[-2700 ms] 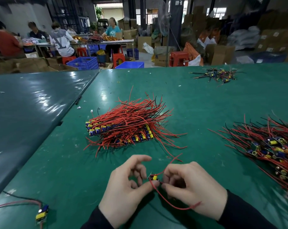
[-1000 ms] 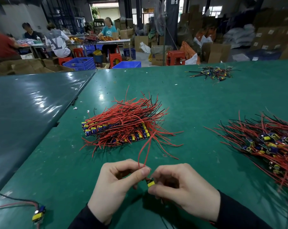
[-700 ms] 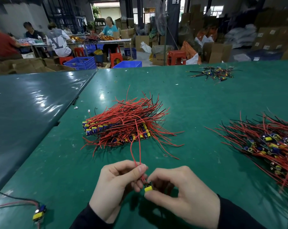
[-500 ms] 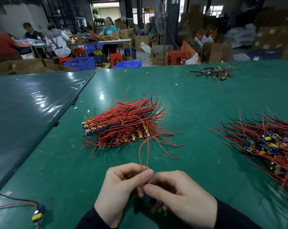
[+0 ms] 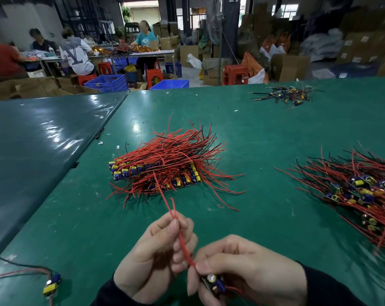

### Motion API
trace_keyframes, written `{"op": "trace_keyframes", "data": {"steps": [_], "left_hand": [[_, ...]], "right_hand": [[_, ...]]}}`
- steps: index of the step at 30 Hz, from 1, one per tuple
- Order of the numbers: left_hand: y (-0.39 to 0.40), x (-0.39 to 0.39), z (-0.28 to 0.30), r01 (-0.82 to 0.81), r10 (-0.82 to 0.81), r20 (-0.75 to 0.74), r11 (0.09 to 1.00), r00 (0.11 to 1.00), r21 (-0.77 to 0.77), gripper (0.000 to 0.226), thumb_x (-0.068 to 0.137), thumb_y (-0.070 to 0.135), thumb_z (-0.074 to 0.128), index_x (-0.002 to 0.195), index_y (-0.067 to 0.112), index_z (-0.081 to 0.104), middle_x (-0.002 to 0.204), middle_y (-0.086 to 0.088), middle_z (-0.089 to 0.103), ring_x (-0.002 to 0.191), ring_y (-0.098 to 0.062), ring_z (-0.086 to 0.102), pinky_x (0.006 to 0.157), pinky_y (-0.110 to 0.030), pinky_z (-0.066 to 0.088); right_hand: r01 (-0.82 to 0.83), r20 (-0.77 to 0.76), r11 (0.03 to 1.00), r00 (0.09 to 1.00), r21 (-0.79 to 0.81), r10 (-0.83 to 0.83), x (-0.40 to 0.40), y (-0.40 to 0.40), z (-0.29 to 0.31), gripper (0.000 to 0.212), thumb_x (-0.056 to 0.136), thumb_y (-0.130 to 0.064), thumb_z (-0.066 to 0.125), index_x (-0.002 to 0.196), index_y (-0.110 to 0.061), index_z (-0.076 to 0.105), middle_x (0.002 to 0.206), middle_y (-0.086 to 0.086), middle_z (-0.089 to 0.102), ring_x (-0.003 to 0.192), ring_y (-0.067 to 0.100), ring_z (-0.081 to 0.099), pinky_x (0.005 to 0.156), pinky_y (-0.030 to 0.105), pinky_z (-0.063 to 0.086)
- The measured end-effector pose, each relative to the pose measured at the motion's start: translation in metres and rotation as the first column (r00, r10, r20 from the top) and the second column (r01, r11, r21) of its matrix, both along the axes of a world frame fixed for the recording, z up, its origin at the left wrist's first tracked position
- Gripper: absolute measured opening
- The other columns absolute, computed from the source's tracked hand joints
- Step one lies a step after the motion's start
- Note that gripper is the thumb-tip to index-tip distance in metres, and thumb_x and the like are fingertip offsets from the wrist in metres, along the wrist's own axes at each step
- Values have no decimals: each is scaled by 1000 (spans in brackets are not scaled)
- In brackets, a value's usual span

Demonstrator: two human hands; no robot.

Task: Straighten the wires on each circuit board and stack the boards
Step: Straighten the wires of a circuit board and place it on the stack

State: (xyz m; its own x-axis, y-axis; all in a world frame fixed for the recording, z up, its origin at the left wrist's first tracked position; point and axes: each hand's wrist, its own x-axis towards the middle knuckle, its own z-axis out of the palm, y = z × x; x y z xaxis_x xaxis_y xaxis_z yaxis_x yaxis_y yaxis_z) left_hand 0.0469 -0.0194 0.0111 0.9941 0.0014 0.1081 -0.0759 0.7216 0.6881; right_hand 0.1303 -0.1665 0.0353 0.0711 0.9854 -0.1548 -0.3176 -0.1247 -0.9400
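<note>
Flanking the held circuit board [image 5: 213, 283]: stacked boards [image 5: 156, 173] ahead, loose pile [image 5: 359, 191] right.

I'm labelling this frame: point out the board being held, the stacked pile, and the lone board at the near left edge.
held board [image 5: 213, 282], head view, on its capacitor top.
stacked pile [image 5: 162, 166], head view, on its red wires.
lone board [image 5: 51, 286], head view, on its yellow part.
</note>
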Motion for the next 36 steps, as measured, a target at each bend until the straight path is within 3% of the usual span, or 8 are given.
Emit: {"op": "trace_keyframes", "data": {"steps": [5, 9, 11, 16, 19, 21, 32, 36], "left_hand": [[0, 2, 1, -247, 274, -81, 936, 958, 253, 40, 46, 31, 92, 70, 8, 70, 56, -4, 48, 41, -10, 43, 37, -17, 37], [5, 5, 1, -396, 460, 16, 745, 888, 537, 23, 59, 18, 81, 78, 7, 75, 54, -8, 57, 45, -13, 51, 43, -19, 43], [5, 6, 0, -408, 480, 34, 702, 876, 584, 18, 64, 7, 82, 81, 7, 75, 58, -10, 61, 49, -14, 56, 44, -19, 44], [4, 5, -1, -356, 437, -77, 812, 896, 463, 23, 64, 15, 67, 82, 4, 76, 65, -12, 65, 51, -11, 57, 46, -18, 46], [7, 3, 0, -281, 343, -154, 905, 927, 320, 27, 58, 16, 81, 80, 3, 76, 64, -10, 65, 48, -9, 56, 45, -16, 46], [8, 3, 1, -263, 309, -166, 932, 937, 249, 49, 40, 23, 94, 81, 2, 75, 64, -9, 65, 47, -9, 55, 45, -15, 47], [1, 0, 6, -243, 233, -85, 961, 969, -135, 52, 34, 10, 96, 81, 13, 76, 58, -3, 57, 42, -7, 47, 36, -15, 41], [8, 1, 7, -363, 354, -106, 927, 929, -91, 53, 23, 13, 98, 71, 14, 75, 58, -3, 58, 41, -6, 47, 37, -12, 41]], "right_hand": [[59, 90, 998, 994, -4, -58, 0, 2, -4, 22, 91, -16, 48, 79, -11, 65, 58, -7, 63, 50, 3, 54, 54, 16, 43], [268, 234, 963, 937, 1, -261, 0, 3, -8, 19, 86, -13, 53, 71, -8, 64, 51, 4, 58, 42, 9, 55, 46, 15, 43], [340, 308, 940, 893, 11, -326, 0, 2, -11, 23, 90, -7, 54, 69, -7, 63, 50, 6, 56, 41, 11, 54, 45, 16, 42], [345, 323, 938, 883, 43, -340, -2, 2, -11, 24, 90, -11, 54, 69, -10, 65, 50, 4, 58, 42, 11, 53, 48, 17, 42], [282, 235, 956, 926, 84, -294, -2, 2, -6, 22, 87, -15, 52, 71, -13, 67, 51, 2, 60, 42, 10, 54, 48, 16, 43], [239, 169, 966, 953, 98, -253, -1, 2, -5, 23, 89, -16, 51, 72, -14, 67, 53, 1, 62, 43, 9, 55, 47, 18, 43], [29, -111, 994, 994, 105, -17, 0, 3, -12, 22, 86, -25, 52, 72, -17, 66, 55, -6, 61, 47, 5, 53, 49, 18, 39], [-4, -116, 996, 993, 88, 14, 1, 3, -13, 22, 85, -25, 52, 71, -18, 66, 55, -8, 61, 49, 4, 52, 51, 21, 33]]}}
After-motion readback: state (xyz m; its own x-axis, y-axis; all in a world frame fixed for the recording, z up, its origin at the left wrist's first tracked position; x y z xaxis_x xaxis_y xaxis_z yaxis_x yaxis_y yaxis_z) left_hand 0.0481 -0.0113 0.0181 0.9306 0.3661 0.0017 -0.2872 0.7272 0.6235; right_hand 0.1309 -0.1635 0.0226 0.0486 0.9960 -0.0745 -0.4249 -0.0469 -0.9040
